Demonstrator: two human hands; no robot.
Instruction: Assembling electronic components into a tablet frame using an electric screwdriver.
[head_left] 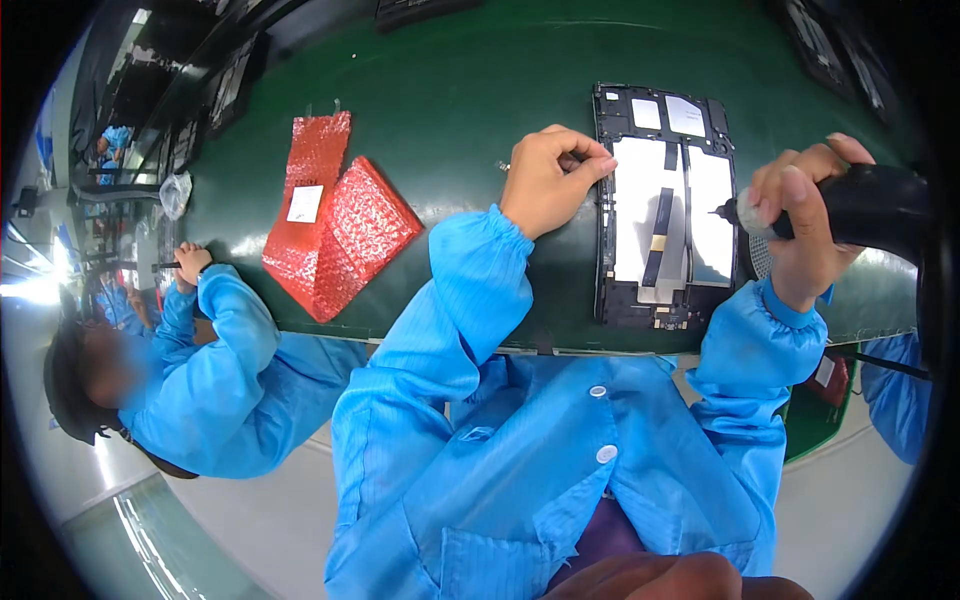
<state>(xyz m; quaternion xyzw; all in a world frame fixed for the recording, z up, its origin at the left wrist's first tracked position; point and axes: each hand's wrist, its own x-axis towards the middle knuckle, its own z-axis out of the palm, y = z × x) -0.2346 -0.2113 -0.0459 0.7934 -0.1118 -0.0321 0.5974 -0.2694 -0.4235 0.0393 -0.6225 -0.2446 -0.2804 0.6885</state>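
An opened tablet [712,170] lies on the green work surface before me, its silver inner plates, black frame and ribbon cable exposed. My left hand [548,185] is at its left edge, with thumb and forefinger pinched together. Whatever the fingertips hold, if anything, is too small to make out. To the right of the tablet, my right hand [808,212] grips a black electric screwdriver [885,205] around its front end. The screwdriver's thin tip points left over the tablet's right part; I cannot tell whether it touches.
Two red bubble-wrap pouches [372,235], one with a white label, lie left of my left hand. A person [215,350] in a blue smock works farther left. Dark flat panels [825,45] stand at the far right. A green bin [822,412] is below the table's right edge.
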